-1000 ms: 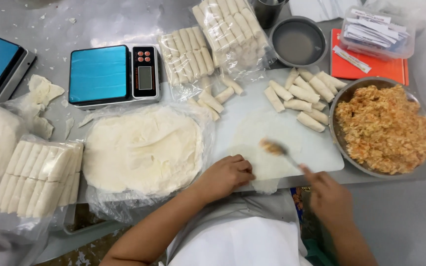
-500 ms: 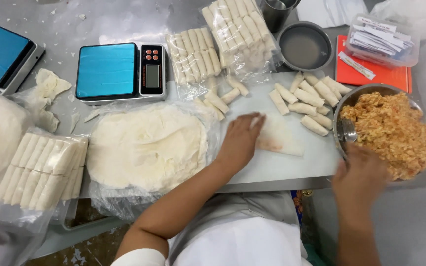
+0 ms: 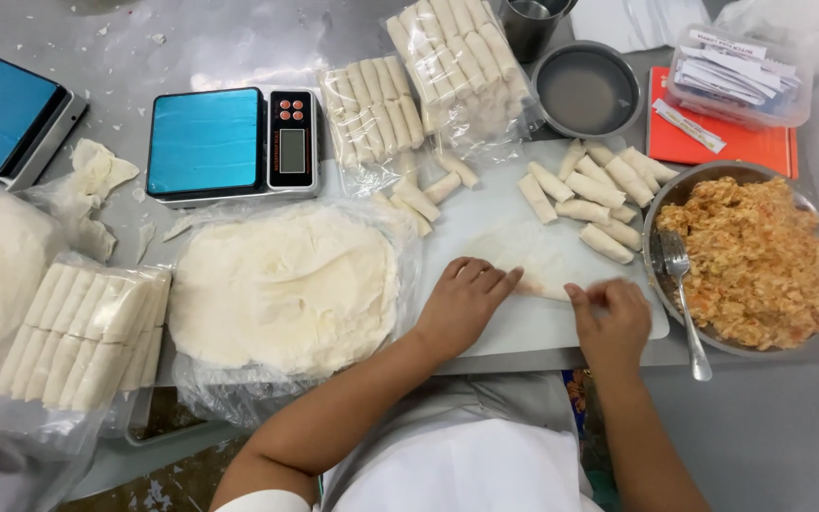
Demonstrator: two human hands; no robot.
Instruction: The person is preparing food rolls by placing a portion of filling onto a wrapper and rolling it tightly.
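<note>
A thin pale wrapper (image 3: pixel 542 254) lies on the white cutting board (image 3: pixel 485 213), its near edge folded over. My left hand (image 3: pixel 462 303) presses its fingertips on the fold's left end. My right hand (image 3: pixel 610 318) pinches the fold's right end. Several finished rolls (image 3: pixel 591 194) lie at the board's far right. A metal bowl (image 3: pixel 667 204) of orange-brown filling (image 3: pixel 760 261) stands to the right, with a fork (image 3: pixel 682 294) resting on its near rim.
A stack of round wrappers (image 3: pixel 282 284) on plastic lies left of the board. Bags of rolls (image 3: pixel 82 327) sit at left and at the back (image 3: pixel 457 57). Two blue-topped scales (image 3: pixel 225 142), a small water bowl (image 3: pixel 588 90) and a red board (image 3: pixel 713 142) stand behind.
My right hand left the fork in the filling bowl and came back to the wrapper. My left hand slid toward me, and both hands now hold the folded near edge.
</note>
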